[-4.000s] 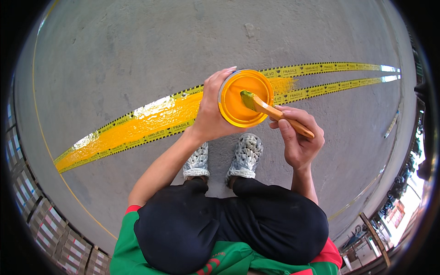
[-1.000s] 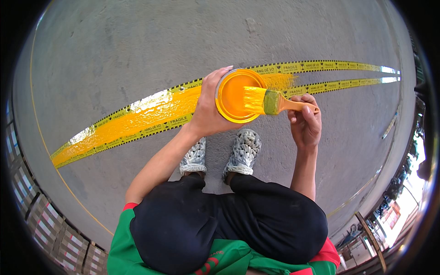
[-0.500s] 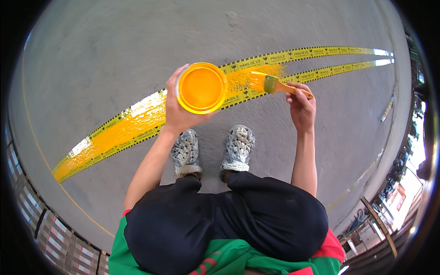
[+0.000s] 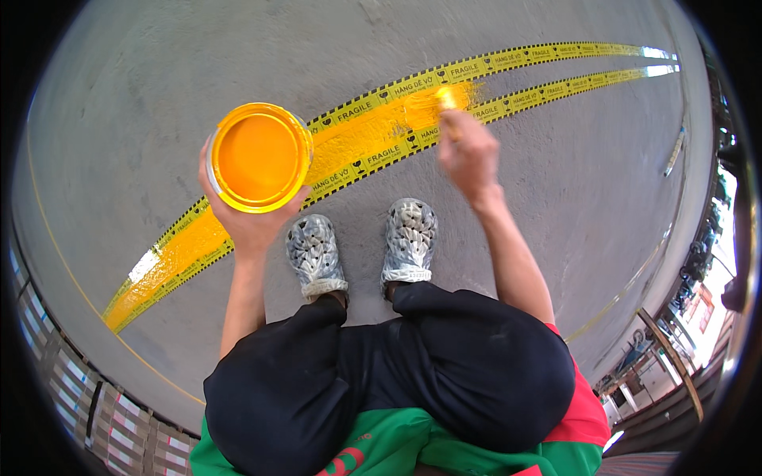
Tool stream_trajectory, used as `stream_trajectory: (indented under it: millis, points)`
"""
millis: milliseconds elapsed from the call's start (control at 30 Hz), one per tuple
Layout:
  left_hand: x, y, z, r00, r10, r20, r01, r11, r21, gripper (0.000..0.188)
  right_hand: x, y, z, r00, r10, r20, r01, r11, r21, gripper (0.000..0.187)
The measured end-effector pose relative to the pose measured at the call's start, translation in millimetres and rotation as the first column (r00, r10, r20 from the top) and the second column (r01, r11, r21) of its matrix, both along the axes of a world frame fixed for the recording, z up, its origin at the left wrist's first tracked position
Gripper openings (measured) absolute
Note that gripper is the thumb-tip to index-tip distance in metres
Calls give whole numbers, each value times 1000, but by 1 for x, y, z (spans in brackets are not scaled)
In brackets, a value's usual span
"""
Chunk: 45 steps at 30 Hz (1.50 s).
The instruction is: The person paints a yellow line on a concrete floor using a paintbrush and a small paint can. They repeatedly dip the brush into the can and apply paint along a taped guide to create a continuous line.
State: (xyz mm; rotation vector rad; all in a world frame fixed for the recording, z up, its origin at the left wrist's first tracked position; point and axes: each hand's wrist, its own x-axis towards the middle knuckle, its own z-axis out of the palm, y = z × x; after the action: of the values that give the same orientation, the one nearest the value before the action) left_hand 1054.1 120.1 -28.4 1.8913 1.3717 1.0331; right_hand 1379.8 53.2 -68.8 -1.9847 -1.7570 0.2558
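My left hand (image 4: pixel 252 226) is wrapped round an open paint can (image 4: pixel 260 159) of yellow-orange paint, holding it above the floor left of my feet. In my right hand (image 4: pixel 470 155) is a paintbrush (image 4: pixel 446 101); its handle is mostly hidden by my fingers and the hand is somewhat blurred. The bristles touch the floor between two strips of yellow printed tape (image 4: pixel 381 159). Wet yellow paint (image 4: pixel 357 135) fills the band between the strips from the far left end up to the brush. Beyond the brush, bare grey floor shows between them.
Grey concrete floor (image 4: pixel 198 79) spreads all round. My two patterned clogs (image 4: pixel 411 234) stand just below the tape. Stacked boxes or bricks (image 4: pixel 119 428) line the lower left edge. A wooden post (image 4: pixel 671 361) and clutter are at the lower right, and a thin stick-like object (image 4: pixel 675 152) lies at right.
The paint can has moved left with my left hand. My right hand has swung the brush up and slightly left, and its handle now points toward me. Paint between the strips looks smoother.
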Motion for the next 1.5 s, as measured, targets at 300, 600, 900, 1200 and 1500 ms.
stream_trajectory:
  millis: [300, 600, 900, 1200, 1500]
  points:
    - [-7, 3, 1, 1000, 11, -7, -11, 1000, 21, 118, -40, -2, -14, 741, -200, -641, 115, 978, -173, 16]
    - [-3, 2, 0, 999, 0, 35, -2, 999, 53, 119, 41, -4, -17, 998, -58, 6, 55, 978, 203, 20]
    - [0, 5, 7, 1000, 6, -22, -4, 997, 71, 119, -114, -16, -13, 649, -90, -756, -26, 990, -141, 14]
    - [-8, 6, 0, 997, 75, 8, -75, 994, 73, 120, 82, -5, -10, 958, -256, -128, 275, 947, 167, 15]
    - [-4, 8, 5, 999, 16, -50, -12, 996, 90, 122, -111, -27, -10, 697, 35, -716, -106, 993, -55, 17]
